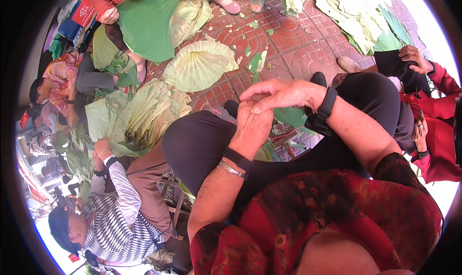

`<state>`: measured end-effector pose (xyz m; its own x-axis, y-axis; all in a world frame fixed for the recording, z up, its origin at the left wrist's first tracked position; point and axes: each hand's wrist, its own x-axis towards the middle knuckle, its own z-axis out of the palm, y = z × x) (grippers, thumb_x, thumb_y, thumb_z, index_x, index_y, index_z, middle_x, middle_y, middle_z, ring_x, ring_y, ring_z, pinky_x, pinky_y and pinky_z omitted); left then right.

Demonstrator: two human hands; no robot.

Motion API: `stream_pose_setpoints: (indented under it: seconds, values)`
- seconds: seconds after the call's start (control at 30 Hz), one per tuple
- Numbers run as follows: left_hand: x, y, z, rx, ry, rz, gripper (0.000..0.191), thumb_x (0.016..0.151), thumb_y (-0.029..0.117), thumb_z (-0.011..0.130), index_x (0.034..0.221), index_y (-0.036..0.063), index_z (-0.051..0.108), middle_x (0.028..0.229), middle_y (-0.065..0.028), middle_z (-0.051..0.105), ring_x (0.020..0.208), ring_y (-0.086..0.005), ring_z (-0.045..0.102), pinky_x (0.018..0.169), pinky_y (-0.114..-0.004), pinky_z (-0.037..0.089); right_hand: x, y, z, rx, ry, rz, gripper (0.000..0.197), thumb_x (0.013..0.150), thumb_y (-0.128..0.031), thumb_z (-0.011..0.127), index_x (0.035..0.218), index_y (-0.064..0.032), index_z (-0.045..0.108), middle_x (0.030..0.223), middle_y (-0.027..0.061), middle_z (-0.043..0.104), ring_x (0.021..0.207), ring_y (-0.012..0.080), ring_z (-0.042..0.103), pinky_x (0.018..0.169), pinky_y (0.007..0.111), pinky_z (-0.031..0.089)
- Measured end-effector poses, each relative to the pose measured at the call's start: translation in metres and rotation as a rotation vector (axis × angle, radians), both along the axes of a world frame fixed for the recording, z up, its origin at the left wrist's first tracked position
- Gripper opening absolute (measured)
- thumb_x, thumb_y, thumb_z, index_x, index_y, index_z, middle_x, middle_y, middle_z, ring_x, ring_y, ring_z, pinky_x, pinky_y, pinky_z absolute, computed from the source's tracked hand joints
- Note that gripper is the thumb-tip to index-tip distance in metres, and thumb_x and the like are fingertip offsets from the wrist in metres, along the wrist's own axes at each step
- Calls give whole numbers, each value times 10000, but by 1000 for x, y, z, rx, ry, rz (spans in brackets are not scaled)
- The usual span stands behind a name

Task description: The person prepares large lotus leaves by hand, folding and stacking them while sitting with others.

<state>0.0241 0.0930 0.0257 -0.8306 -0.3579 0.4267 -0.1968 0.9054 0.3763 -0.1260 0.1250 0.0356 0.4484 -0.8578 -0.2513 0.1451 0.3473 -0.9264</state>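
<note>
My left hand (254,125) and my right hand (288,94) meet above my lap, between my knees. The right one lies across the knuckles of the left, its thumb apart from its fingers, and no object shows in it. The left fingers are mostly hidden beneath it. Each wrist wears a dark band; a silver bracelet (231,169) circles the left forearm. Beyond my hands, a pale dried lotus leaf (200,66) is spread on the red paving (278,33). Part of a green leaf (290,116) shows below the right hand.
Heaped dried leaves (151,111) lie left of my knee. A seated person in a patterned top (119,217) is close on my left, another in red (438,130) on my right. Opposite, a person holds a large green leaf (148,26). More leaves (357,13) lie far right.
</note>
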Motion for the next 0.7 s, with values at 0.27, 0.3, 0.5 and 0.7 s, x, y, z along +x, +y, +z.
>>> stream_pose_setpoints:
  seconds: [0.27,0.3,0.5,0.7]
  values:
    - [21,14,-4,286,-71,93,95,717,113,567,691,42,624,691,-146,633,636,-277,620,507,-405,423,12,2,20,-188,274,187,704,732,-298,779,1299,-29,461,1214,119,560,1146,204,514,971,328,413]
    - [21,15,-4,272,-115,100,107,717,126,566,695,39,624,680,-149,630,635,-279,622,506,-400,422,14,3,18,-182,275,189,704,732,-298,779,1299,-29,461,1214,119,560,1146,204,514,971,328,413]
    - [27,17,-15,345,22,150,126,769,88,563,848,20,633,835,-150,640,798,-310,629,651,-392,501,36,10,13,-254,378,-4,567,722,-379,758,1115,-19,563,1061,113,622,1018,201,576,885,327,447]
    - [25,17,-24,180,-269,193,159,753,111,592,881,29,640,864,-133,650,833,-300,632,673,-419,500,49,16,-4,-300,309,-217,467,770,-433,703,979,-22,629,879,110,661,882,219,632,793,335,483]
